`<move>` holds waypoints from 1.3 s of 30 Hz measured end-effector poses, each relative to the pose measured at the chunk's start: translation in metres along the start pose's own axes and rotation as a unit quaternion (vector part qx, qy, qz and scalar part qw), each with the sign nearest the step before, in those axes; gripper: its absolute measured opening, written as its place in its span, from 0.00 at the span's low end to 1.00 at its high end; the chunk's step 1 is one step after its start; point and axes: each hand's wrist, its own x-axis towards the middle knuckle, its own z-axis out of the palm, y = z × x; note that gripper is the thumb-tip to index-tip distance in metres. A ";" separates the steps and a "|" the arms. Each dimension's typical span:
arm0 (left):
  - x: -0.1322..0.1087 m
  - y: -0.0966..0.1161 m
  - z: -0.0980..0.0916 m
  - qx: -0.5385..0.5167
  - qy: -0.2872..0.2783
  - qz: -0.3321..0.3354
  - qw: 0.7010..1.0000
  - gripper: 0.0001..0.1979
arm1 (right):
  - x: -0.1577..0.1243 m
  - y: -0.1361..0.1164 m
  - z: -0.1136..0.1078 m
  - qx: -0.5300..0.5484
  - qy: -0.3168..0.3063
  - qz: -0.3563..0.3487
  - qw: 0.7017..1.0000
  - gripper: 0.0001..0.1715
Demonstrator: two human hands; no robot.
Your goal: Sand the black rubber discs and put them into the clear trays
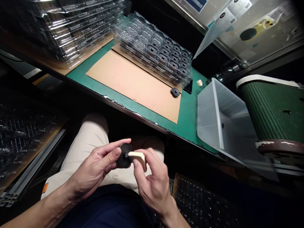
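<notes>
Above my lap, my left hand [101,161] grips a dark rounded plastic part [123,160] with a small round boss at its centre. My right hand [153,177] pinches a cream-coloured block [138,156] between thumb and fingers. One end of that block meets the part near the boss; whether they touch is hard to tell. Another small black part [175,92] lies on the right end of a brown cardboard sheet [135,84] on the bench.
Clear trays [154,44] with black parts in several pockets stand behind the cardboard. More clear trays [87,31] are stacked at left. To the right are a translucent bin [209,110], a green conveyor belt [273,107] and a small cream piece [199,83] on the green bench top [190,126].
</notes>
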 end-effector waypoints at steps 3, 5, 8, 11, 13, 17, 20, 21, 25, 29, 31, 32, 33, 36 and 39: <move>0.002 0.002 -0.003 0.019 -0.009 -0.007 1.000 0.21 | -0.001 0.000 0.002 0.026 -0.026 0.026 0.999 0.12; 0.002 0.002 -0.006 0.051 -0.057 -0.036 0.996 0.22 | 0.000 0.002 0.001 -0.009 -0.027 -0.015 0.999 0.16; 0.002 0.001 -0.006 0.048 -0.080 -0.055 0.994 0.21 | 0.005 0.004 0.000 -0.056 -0.022 -0.082 0.995 0.20; 0.003 -0.001 -0.002 -0.002 -0.007 -0.001 1.000 0.19 | 0.010 -0.002 0.001 -0.025 -0.004 -0.008 1.000 0.12; 0.004 -0.001 0.001 -0.020 0.040 0.052 0.998 0.20 | 0.011 -0.007 0.004 0.044 -0.017 0.070 0.996 0.08; 0.005 0.000 -0.002 -0.006 0.035 0.058 0.998 0.20 | 0.012 -0.007 0.007 0.068 -0.037 0.084 0.993 0.09; 0.003 0.002 -0.008 0.043 -0.032 -0.006 0.999 0.19 | 0.013 0.000 0.004 -0.004 -0.021 0.005 1.000 0.13; 0.003 0.003 -0.010 0.054 -0.053 -0.023 0.997 0.20 | 0.014 0.003 0.002 -0.021 -0.024 -0.027 0.999 0.16; 0.004 0.004 -0.010 0.042 -0.104 -0.085 0.990 0.24 | 0.020 0.007 -0.006 -0.056 -0.075 -0.159 0.983 0.19; 0.007 0.001 -0.005 -0.042 -0.048 -0.063 0.996 0.20 | 0.025 0.004 -0.004 -0.080 -0.048 -0.138 0.986 0.16; 0.007 -0.001 -0.004 -0.068 0.015 0.001 0.998 0.18 | 0.025 0.002 0.001 -0.050 -0.012 -0.020 0.998 0.09; 0.008 -0.002 -0.003 -0.068 0.037 0.034 0.996 0.18 | 0.024 0.001 0.003 -0.011 -0.018 0.046 0.999 0.08; 0.008 -0.003 -0.004 -0.061 0.050 0.064 0.995 0.19 | 0.024 -0.001 0.005 0.040 -0.040 0.104 0.993 0.09; 0.007 -0.005 -0.007 -0.043 0.062 0.117 0.990 0.18 | 0.022 -0.002 0.009 0.141 -0.100 0.182 0.968 0.12; 0.007 -0.003 -0.012 -0.028 0.035 0.077 0.996 0.19 | 0.023 0.002 0.008 0.073 -0.050 0.119 0.989 0.09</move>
